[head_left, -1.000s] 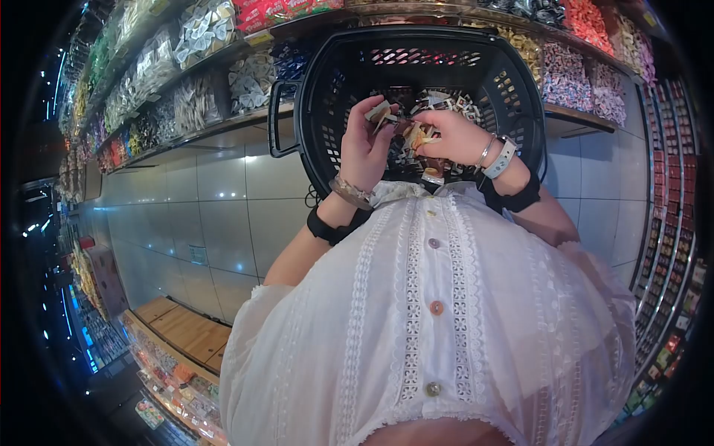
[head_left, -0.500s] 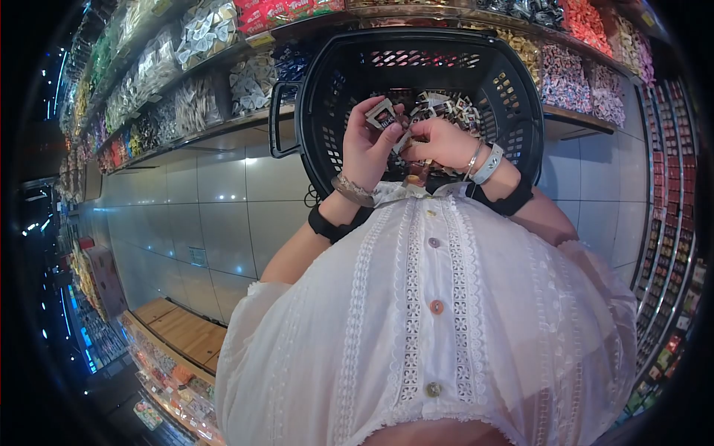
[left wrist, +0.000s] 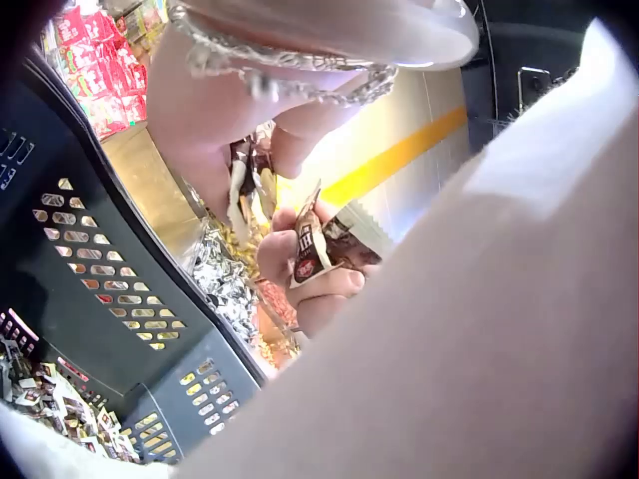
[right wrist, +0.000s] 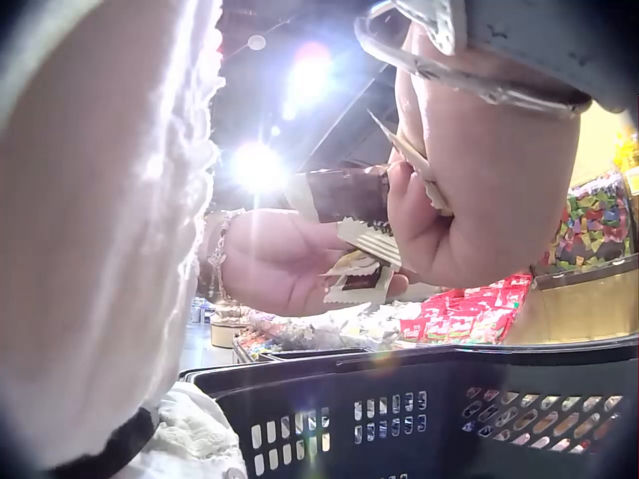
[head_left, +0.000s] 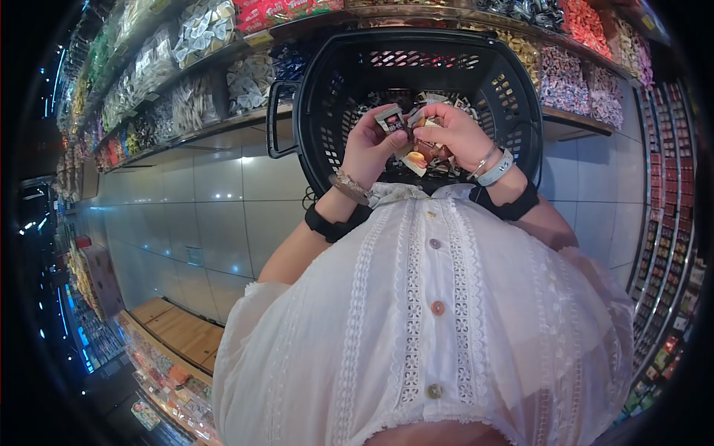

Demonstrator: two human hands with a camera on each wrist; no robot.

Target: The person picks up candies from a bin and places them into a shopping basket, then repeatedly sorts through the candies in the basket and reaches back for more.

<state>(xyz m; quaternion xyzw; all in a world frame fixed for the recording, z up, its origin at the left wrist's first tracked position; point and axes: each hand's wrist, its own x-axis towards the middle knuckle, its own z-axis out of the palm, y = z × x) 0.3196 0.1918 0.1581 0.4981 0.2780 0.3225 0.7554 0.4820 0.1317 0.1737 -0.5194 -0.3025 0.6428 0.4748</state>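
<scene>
While poised over the near rim of the black basket point(head_left: 416, 33), found both curled: left grip point(head_left: 366, 152) pinching one wrapped sweet point(head_left: 389, 118), right grip point(head_left: 459, 134) clutching several sweets point(head_left: 416, 158). Judged best to keep pinches firm and well inside the rim, to avoid spills outside.

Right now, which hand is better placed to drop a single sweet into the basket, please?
Probably left: the left hand pinches one sweet over the basket; the right hand clutches several sweets.
</scene>
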